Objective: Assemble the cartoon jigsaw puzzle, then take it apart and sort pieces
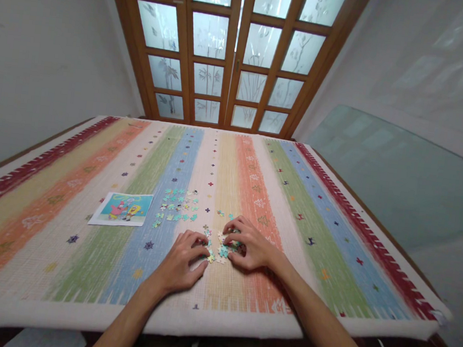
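A small pile of loose jigsaw puzzle pieces (223, 251) lies on the striped cloth between my two hands. At the pile's left side is my left hand (184, 262), fingers bent and thumb apart, its fingertips by the nearest pieces. My right hand (249, 245) arches over the right side with fingers spread, hiding some pieces beneath; its fingertips are at the pieces. Neither hand visibly lifts a piece. Farther left, several puzzle pieces (179, 207) lie spread in loose rows. Beside them lies a printed cartoon picture (122, 209) with a pink and a yellow figure.
The striped cloth (293, 213) covers a wide table whose near edge is just in front of my body. Two stray pieces (220, 213) lie beyond the pile. Wooden doors (231, 57) with frosted panes stand behind the table, and a glass panel (400, 180) leans at the right wall.
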Action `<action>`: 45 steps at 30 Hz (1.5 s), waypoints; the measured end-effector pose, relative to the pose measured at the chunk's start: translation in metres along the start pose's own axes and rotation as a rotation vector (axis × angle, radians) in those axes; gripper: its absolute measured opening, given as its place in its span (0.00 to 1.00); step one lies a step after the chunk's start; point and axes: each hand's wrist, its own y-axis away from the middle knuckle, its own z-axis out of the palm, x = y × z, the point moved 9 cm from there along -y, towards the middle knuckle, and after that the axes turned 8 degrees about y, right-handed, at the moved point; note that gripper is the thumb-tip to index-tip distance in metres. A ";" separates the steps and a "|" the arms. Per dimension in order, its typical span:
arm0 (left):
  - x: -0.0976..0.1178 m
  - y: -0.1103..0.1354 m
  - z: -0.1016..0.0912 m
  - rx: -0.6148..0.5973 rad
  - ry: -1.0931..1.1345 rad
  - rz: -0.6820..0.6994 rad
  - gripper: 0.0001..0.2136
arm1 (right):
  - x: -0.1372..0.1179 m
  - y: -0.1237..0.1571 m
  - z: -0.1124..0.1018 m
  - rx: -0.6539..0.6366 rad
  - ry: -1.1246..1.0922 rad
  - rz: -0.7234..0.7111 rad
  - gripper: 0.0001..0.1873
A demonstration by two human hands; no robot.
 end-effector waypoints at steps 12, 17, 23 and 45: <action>-0.002 0.000 0.004 -0.026 0.053 -0.027 0.03 | 0.004 0.001 0.007 -0.038 0.016 0.018 0.13; -0.003 -0.002 0.008 -0.034 0.038 -0.024 0.03 | 0.005 0.000 0.007 -0.036 -0.008 0.029 0.09; -0.003 -0.003 0.013 -0.043 0.015 -0.013 0.10 | 0.011 0.002 0.019 -0.097 -0.082 0.125 0.03; 0.011 -0.004 0.018 -0.084 -0.003 0.039 0.07 | 0.012 0.000 0.002 -0.009 0.045 0.121 0.06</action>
